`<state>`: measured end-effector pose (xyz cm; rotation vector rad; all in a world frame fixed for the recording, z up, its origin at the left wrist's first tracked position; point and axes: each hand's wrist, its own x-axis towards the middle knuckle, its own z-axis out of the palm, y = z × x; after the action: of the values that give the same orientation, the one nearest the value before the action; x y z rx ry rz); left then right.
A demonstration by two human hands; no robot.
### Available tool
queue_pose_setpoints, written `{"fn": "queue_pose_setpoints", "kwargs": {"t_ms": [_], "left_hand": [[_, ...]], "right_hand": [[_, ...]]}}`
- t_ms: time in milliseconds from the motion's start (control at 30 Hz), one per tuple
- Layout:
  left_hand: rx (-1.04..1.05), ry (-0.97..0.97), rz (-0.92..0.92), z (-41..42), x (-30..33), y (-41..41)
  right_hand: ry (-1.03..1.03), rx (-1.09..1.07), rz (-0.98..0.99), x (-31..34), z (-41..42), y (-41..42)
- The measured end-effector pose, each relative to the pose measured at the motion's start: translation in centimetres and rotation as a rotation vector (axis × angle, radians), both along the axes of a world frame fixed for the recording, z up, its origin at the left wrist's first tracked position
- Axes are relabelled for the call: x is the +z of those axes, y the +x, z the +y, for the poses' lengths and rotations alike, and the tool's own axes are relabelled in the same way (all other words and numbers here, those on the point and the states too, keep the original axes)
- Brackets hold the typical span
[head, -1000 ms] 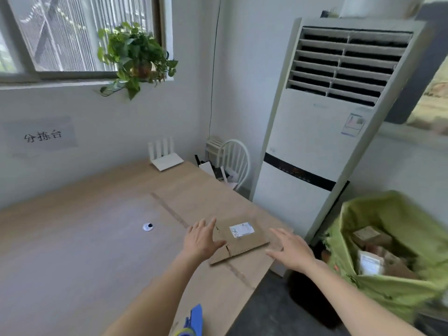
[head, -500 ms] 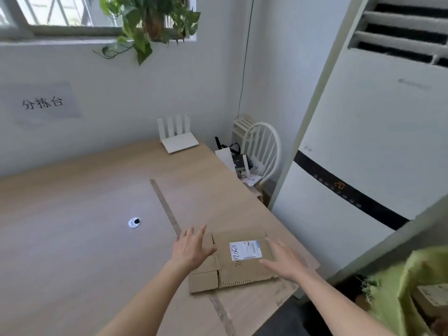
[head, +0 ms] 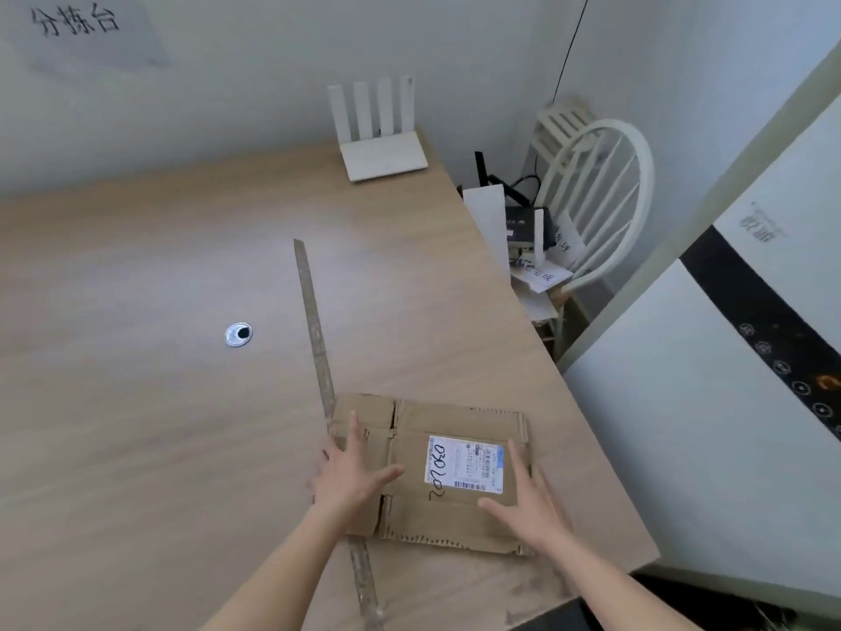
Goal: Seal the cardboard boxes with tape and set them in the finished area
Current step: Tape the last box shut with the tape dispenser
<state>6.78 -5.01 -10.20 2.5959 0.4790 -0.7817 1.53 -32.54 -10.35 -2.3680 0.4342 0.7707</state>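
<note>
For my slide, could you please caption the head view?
Both open hands, left hand and right hand, press a flattened brown cardboard box onto the light wooden table.

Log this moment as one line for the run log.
phase: reaching | flattened cardboard box on table | left hand, right hand open over it | unsealed

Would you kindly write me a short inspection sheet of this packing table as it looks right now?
Surface: light wooden table, worn tape strip across it, round metal grommet.
Job's things: flattened brown cardboard box with white shipping label; no tape roll seen.
Clutter: white router at the far edge.
Grippers: left hand and right hand open, flat on the box.
Cables: black cable down the wall.
Surroundings: white chair holding papers, white standing air conditioner.
</note>
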Motion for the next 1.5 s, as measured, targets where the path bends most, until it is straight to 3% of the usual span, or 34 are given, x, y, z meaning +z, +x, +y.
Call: {"fn": "queue_pose_setpoints", "kwargs": {"t_ms": [233,367,567,767,1067,1200,1367,1500], "left_hand": [[0.166,0.001,-0.032,-1.0,-0.9,-0.2],[0.253,-0.127,-0.087,0.0,-0.2,-1.6],[0.353,-0.258,-0.201,1.8,3.3,-5.1],[0.449,-0.359,-0.427,5.3,9.3,-11.0],[0.41,-0.493,-0.576,9.1,14.7,-19.0],[0.301,-0.597,-0.536,9.4,14.3,-21.5],[0.122,-0.583,-0.451,8.9,12.8,-23.3],[0.235,-0.653,-0.429,8.6,11.5,-24.0]], "right_hand": [[0.121,-0.119,-0.139,-1.3,-0.1,1.8],[0.193,-0.194,-0.237,0.5,-0.7,1.6],[0.257,-0.125,-0.39,4.9,0.4,-1.0],[0.247,-0.028,-0.522,10.2,2.0,-3.3],[0.206,0.146,-0.518,14.0,5.6,-8.2],[0.262,0.117,-0.502,13.6,6.6,-10.3],[0.237,0.066,-0.486,12.1,7.4,-11.8],[0.203,0.06,-0.47,11.7,8.1,-12.2]]}}
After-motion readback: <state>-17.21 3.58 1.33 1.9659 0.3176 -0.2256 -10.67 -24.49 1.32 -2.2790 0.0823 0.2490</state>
